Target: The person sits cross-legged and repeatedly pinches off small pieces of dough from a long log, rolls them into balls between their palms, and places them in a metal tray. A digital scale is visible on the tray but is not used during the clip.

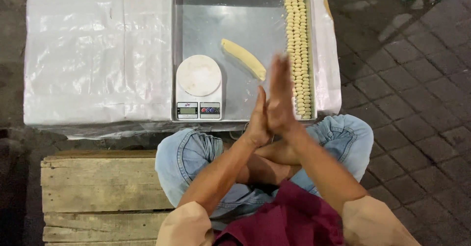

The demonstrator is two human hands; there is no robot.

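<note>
A pallet (pixel 98 192) sits at eight o'clock and a white sheet (pixel 93 54) covers the low worktop at ten o'clock. On it stands a steel tray (pixel 245 10) holding a white scale (pixel 198 86) at its near left corner, a dough log (pixel 244 58) lying slantwise at centre, and rows of small dough pieces (pixel 299 49) packed along the right wall at one o'clock. Over the tray's near edge the left hand (pixel 257 123) and right hand (pixel 280 98) press palm to palm, fingers pointing to twelve o'clock, the right blurred with motion; whether a bit of dough lies between them I cannot tell. The hands hang just beside the nearest pieces, so a wide stroke could likely knock that row askew. A piece rolled unevenly might well slip out toward the lap rather than into the tray.
</note>
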